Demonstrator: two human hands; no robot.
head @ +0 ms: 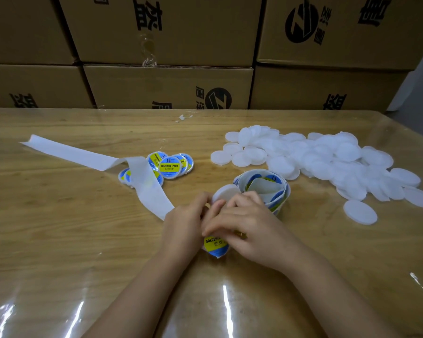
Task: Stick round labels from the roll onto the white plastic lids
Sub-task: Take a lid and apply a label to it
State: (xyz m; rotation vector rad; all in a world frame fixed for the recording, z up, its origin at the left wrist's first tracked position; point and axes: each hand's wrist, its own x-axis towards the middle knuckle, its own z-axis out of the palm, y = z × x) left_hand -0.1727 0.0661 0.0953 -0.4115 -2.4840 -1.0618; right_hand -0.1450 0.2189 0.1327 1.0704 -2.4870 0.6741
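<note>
Both hands meet at the near centre of the table [59, 240], fingers curled tight, no real gap between them. Left hand [183, 223] grips a blank lid [226, 192] by its rim with the fingertips; the lid is tilted up on edge, just in front of the roll [266, 189]. Right hand [247, 228] is curled too, upper fingers against the lid's right side, index lying across the top of a yellow-blue label [216, 243] which it holds from above. The thumb is hidden, so I can't tell exactly how it grips. The label sits below the lid, not yet on it. The liner [83, 154] runs from the left hand out to far left, passing over some of the labelled lids [171, 165]. The pile of blank lids [327, 162] is at far right, well apart from the hands. Boxes [169, 86] are stacked behind the table.
</note>
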